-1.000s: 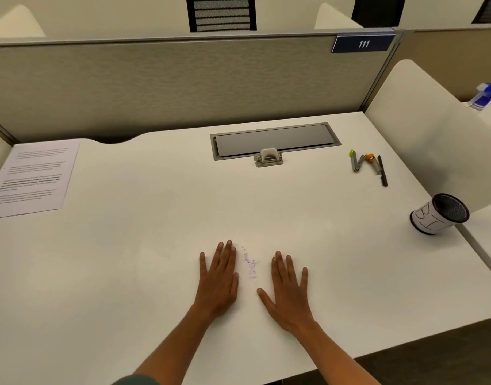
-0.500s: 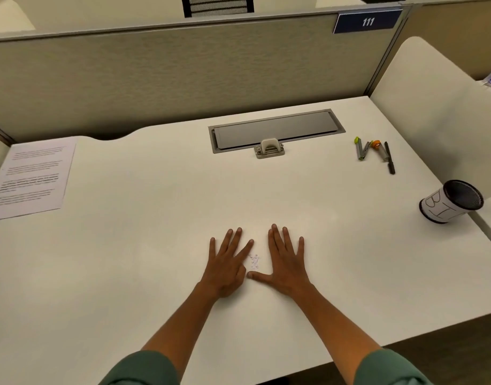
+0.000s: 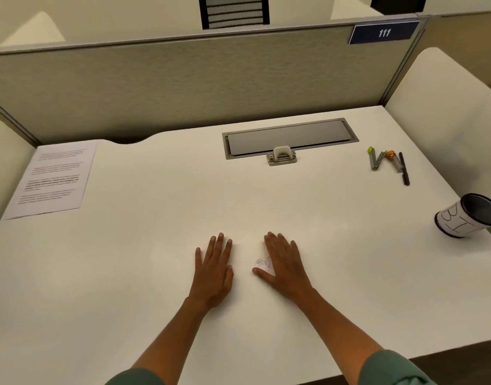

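Our left hand (image 3: 213, 269) and right hand (image 3: 284, 266) lie flat on the white desk (image 3: 155, 245), fingers straight, well back from its near edge, with bare desktop on every side. The small heap of paper scraps (image 3: 262, 263) sits against our right forefinger and thumb. A mesh cup (image 3: 469, 215) sits by the right edge, its inside too dark to read
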The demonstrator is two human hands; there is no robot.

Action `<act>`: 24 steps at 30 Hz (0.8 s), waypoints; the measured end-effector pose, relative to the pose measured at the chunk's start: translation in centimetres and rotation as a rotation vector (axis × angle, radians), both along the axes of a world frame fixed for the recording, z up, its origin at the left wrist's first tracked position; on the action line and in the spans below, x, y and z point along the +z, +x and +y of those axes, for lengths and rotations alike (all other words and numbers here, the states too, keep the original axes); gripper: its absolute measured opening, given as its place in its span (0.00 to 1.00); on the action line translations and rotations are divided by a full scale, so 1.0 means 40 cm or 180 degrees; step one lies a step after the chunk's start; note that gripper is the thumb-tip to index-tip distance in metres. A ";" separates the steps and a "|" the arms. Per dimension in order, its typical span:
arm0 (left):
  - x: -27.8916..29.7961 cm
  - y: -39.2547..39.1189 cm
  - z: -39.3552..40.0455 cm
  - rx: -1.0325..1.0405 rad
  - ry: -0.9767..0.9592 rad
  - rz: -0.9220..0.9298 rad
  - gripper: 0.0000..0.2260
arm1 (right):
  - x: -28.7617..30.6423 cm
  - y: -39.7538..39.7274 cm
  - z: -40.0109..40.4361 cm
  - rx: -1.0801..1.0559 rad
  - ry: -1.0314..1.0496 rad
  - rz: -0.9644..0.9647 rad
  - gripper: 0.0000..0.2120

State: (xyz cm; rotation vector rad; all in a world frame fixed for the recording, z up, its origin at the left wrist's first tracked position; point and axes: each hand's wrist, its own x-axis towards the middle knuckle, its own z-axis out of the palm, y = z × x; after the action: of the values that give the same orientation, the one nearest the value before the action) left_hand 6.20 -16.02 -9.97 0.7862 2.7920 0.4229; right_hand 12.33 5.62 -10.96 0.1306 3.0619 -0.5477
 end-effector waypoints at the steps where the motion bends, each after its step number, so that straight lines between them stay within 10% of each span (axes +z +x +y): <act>1: -0.004 -0.001 -0.002 0.0043 -0.0002 0.0017 0.30 | 0.002 0.003 -0.013 0.0098 -0.0017 0.0182 0.36; 8: -0.024 -0.004 -0.002 0.0210 -0.0006 0.0110 0.29 | -0.004 -0.008 -0.086 0.1023 -0.0193 0.0550 0.13; 15: -0.036 0.006 0.000 0.0218 -0.0038 0.0158 0.29 | 0.003 0.003 -0.044 0.0259 -0.0791 0.0257 0.05; 24: -0.031 0.019 0.048 0.0070 0.0032 0.0246 0.29 | -0.004 0.039 0.053 0.0029 -0.0555 0.0730 0.09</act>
State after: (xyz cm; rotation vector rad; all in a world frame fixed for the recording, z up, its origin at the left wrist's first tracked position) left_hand 6.96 -14.11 -11.23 0.7909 2.8746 0.4192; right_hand 13.88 7.74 -11.12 0.0526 3.2098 -0.8839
